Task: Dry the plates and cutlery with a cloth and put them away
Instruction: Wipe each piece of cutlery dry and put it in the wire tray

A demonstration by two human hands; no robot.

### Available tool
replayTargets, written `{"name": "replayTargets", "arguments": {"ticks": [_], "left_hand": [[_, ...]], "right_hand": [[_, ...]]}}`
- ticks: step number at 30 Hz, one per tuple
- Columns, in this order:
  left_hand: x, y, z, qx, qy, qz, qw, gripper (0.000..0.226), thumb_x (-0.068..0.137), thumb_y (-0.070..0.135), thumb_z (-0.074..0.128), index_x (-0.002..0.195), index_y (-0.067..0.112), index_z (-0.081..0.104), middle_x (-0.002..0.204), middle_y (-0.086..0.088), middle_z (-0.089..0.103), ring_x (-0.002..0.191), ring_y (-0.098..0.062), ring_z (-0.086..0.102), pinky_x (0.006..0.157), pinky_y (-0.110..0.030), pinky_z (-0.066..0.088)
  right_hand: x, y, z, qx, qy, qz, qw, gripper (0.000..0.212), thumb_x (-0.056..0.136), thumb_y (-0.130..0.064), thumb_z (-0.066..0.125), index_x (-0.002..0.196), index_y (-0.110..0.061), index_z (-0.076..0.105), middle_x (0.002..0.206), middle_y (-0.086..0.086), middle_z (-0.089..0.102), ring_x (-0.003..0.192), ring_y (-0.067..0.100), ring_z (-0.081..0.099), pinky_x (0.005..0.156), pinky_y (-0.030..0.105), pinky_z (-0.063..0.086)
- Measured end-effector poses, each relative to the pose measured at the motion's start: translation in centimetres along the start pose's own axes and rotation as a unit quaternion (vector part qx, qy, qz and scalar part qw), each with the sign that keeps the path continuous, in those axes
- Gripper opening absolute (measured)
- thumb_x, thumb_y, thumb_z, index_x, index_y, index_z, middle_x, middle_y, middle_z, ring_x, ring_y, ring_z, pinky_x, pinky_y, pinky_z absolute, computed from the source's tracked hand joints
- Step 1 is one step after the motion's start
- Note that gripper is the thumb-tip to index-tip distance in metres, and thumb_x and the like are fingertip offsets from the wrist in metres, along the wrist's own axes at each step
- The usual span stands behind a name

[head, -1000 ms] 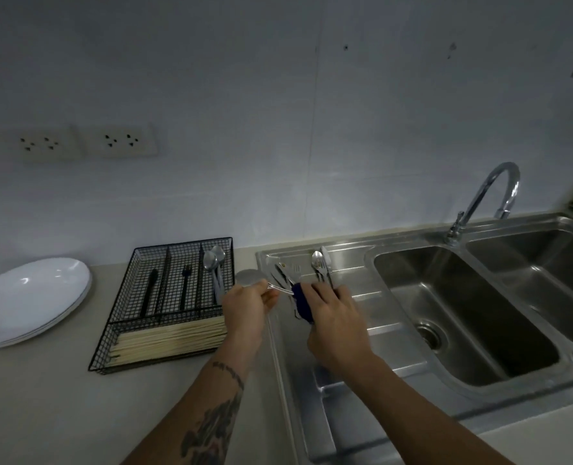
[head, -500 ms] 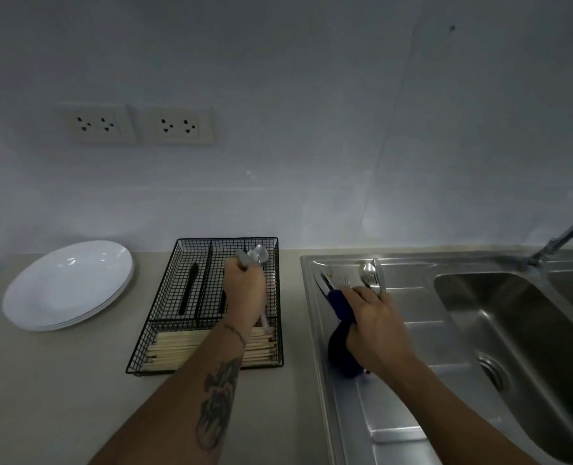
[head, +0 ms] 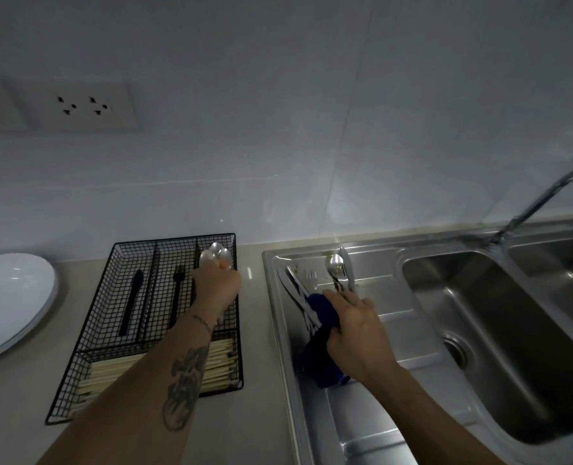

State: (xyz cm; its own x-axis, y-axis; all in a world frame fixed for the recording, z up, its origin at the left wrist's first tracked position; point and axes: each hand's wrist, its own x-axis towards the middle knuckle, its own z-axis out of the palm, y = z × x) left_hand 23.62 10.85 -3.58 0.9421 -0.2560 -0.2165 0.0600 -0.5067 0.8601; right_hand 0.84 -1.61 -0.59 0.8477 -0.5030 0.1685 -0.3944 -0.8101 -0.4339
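Observation:
My left hand (head: 216,288) is down in the right compartment of the black wire cutlery tray (head: 117,333), curled round a spoon's handle; steel spoon bowls (head: 215,255) show just beyond its knuckles. A black knife (head: 132,300) and a black fork (head: 177,290) lie in the other compartments, chopsticks (head: 218,364) across the front one. My right hand (head: 352,327) holds a dark blue cloth (head: 322,344) on the steel draining board (head: 382,290), with its fingers on the handles of a spoon (head: 334,266) there. Knives (head: 295,290) and a fork (head: 310,274) lie beside it. White plates (head: 6,297) are stacked at the left.
A double sink basin (head: 499,330) with a tap (head: 543,199) fills the right side. The beige counter (head: 258,364) runs between tray and sink. Wall sockets (head: 80,105) sit above the tray on the tiled wall.
My left hand has carried the spoon from the draining board over to the tray and lowered it into the right compartment. My right hand stays on the draining board with the cloth.

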Motion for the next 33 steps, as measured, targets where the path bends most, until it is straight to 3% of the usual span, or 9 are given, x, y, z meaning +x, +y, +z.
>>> {"name": "replayTargets", "arguments": {"ticks": [4, 6, 8, 11, 13, 17, 22, 27, 33], "left_hand": [[-2.0, -0.2, 0.6, 0.045, 0.028, 0.067, 0.996, 0.070, 0.080, -0.004, 0.050, 0.146, 0.016, 0.039, 0.144, -0.007, 0.041, 0.115, -0.018, 0.053, 0.070, -0.013, 0.050], [-3.4, 0.4, 1.7, 0.074, 0.047, 0.109, 0.990, 0.050, 0.078, -0.003, 0.053, 0.126, 0.009, 0.056, 0.135, -0.009, 0.048, 0.105, -0.022, 0.057, 0.077, -0.030, 0.055], [-5.3, 1.9, 3.7, 0.099, 0.023, 0.130, 0.986, 0.033, 0.083, -0.002, 0.052, 0.112, 0.010, 0.062, 0.117, -0.006, 0.058, 0.086, -0.014, 0.058, 0.065, -0.024, 0.049], [-7.7, 3.6, 8.0, 0.140, -0.071, 0.150, 0.976, 0.021, 0.089, 0.007, 0.053, 0.101, 0.016, 0.068, 0.100, 0.001, 0.065, 0.086, -0.014, 0.061, 0.072, -0.026, 0.050], [-8.9, 4.2, 10.9, 0.161, -0.118, 0.153, 0.968, 0.016, 0.090, 0.012, 0.054, 0.092, 0.016, 0.070, 0.093, 0.001, 0.069, 0.085, -0.017, 0.063, 0.076, -0.026, 0.051], [-10.0, 5.0, 15.4, 0.219, -0.145, 0.145, 0.954, 0.026, 0.087, 0.010, 0.052, 0.062, 0.013, 0.058, 0.066, -0.003, 0.060, 0.065, -0.018, 0.061, 0.058, -0.027, 0.050], [-10.0, 5.2, 18.1, 0.303, -0.091, 0.113, 0.942, 0.010, 0.081, 0.011, 0.057, 0.071, 0.011, 0.059, 0.075, -0.002, 0.063, 0.070, -0.020, 0.064, 0.059, -0.028, 0.051], [-10.0, 5.5, 19.2, 0.313, -0.050, 0.094, 0.944, 0.007, 0.081, 0.015, 0.065, 0.088, 0.012, 0.062, 0.085, -0.002, 0.064, 0.079, -0.020, 0.065, 0.073, -0.034, 0.058], [-10.0, 6.0, 19.6, 0.310, -0.026, 0.060, 0.949, 0.006, 0.076, 0.017, 0.069, 0.079, 0.015, 0.064, 0.076, 0.001, 0.064, 0.069, -0.017, 0.064, 0.067, -0.033, 0.060]], "right_hand": [[-0.9, 1.7, -1.3, 0.014, 0.010, 0.039, 0.999, 0.063, 0.070, 0.003, 0.052, 0.129, -0.020, 0.056, 0.112, 0.007, 0.061, 0.092, 0.028, 0.048, 0.078, 0.040, 0.049], [-1.5, 2.7, -2.0, 0.012, 0.011, 0.050, 0.999, 0.064, 0.070, 0.003, 0.051, 0.130, -0.020, 0.056, 0.107, 0.007, 0.061, 0.090, 0.027, 0.048, 0.077, 0.038, 0.048], [-2.1, 3.9, -2.6, 0.012, 0.013, 0.058, 0.998, 0.063, 0.069, 0.003, 0.051, 0.126, -0.021, 0.058, 0.103, 0.006, 0.061, 0.087, 0.026, 0.048, 0.076, 0.036, 0.046], [-3.0, 5.7, -3.6, 0.007, 0.009, 0.074, 0.997, 0.053, 0.069, 0.000, 0.052, 0.118, -0.020, 0.058, 0.099, 0.004, 0.060, 0.087, 0.026, 0.050, 0.074, 0.036, 0.047], [-3.5, 6.9, -4.3, 0.012, 0.010, 0.074, 0.997, 0.046, 0.070, -0.001, 0.051, 0.112, -0.020, 0.057, 0.094, 0.002, 0.059, 0.087, 0.025, 0.051, 0.070, 0.036, 0.048], [-3.6, 9.6, -5.6, 0.027, -0.002, 0.073, 0.997, 0.041, 0.064, -0.002, 0.046, 0.099, -0.022, 0.056, 0.084, 0.000, 0.056, 0.077, 0.023, 0.049, 0.064, 0.034, 0.044], [-2.9, 13.0, -6.3, 0.045, -0.034, 0.060, 0.997, 0.044, 0.061, -0.002, 0.041, 0.097, -0.025, 0.053, 0.084, -0.002, 0.053, 0.075, 0.025, 0.048, 0.061, 0.031, 0.039], [-1.7, 15.3, -6.8, 0.067, -0.057, 0.039, 0.995, 0.052, 0.065, -0.001, 0.041, 0.108, -0.024, 0.058, 0.090, 0.000, 0.057, 0.080, 0.024, 0.052, 0.067, 0.036, 0.047], [-0.1, 16.6, -6.9, 0.091, -0.093, 0.011, 0.991, 0.052, 0.068, 0.002, 0.047, 0.113, -0.021, 0.061, 0.093, 0.002, 0.061, 0.081, 0.019, 0.055, 0.072, 0.034, 0.052]]}}
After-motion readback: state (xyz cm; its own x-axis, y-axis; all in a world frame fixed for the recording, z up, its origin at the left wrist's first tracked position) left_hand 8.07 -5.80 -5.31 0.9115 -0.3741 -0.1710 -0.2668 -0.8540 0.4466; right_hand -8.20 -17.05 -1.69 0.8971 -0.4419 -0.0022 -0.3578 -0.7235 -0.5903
